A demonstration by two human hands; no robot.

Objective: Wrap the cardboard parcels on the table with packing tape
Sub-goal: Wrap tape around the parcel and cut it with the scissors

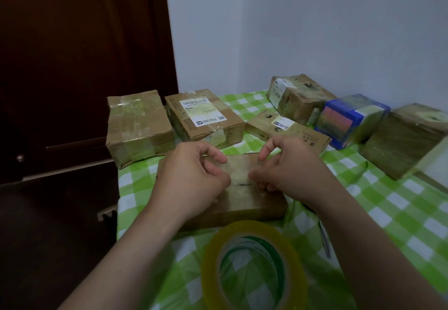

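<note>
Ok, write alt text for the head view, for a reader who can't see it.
A person's left hand and right hand rest, fingers curled, on a flat cardboard parcel on a green-checked tablecloth. A packing tape roll sits nearest the camera; more taped parcels, one blue box among them, line the far side.
</note>
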